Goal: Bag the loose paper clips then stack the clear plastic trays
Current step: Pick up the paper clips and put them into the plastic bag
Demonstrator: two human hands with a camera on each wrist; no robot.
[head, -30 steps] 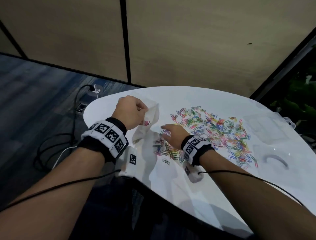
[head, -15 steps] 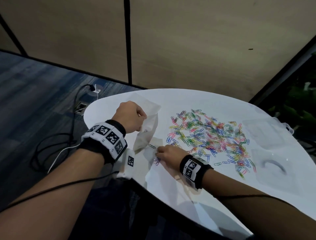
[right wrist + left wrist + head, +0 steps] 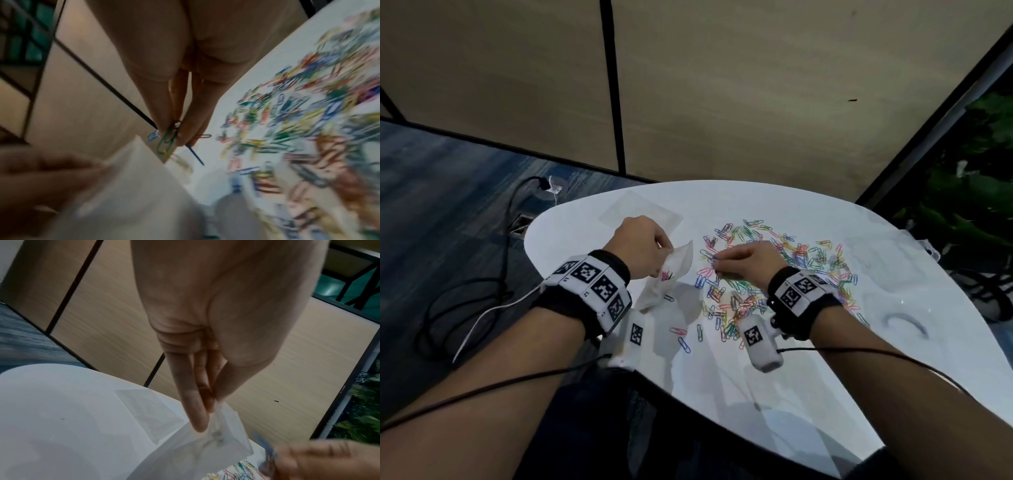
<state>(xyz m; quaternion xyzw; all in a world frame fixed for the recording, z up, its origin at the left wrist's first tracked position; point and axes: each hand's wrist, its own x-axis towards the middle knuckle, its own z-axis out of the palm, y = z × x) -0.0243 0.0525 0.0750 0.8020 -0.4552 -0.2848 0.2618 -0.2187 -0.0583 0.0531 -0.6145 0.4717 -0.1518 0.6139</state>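
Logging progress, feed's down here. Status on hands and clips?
Left hand pinches the plastic bag open. Right hand pinches a few paper clips beside its mouth. Most clips loose on table. Nothing blocking.

text: none legible | signs: black-and-white square coded markers on the left wristband (image 3: pixel 592 286), right wristband (image 3: pixel 799 291) and both wrist cameras (image 3: pixel 636 334), lower centre of frame | small characters beside the band markers, possibly digits, too blurred to read

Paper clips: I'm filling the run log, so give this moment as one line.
left hand: holds bag open | right hand: pinches paper clips beside bag mouth | pile: most on table | trays: unstacked
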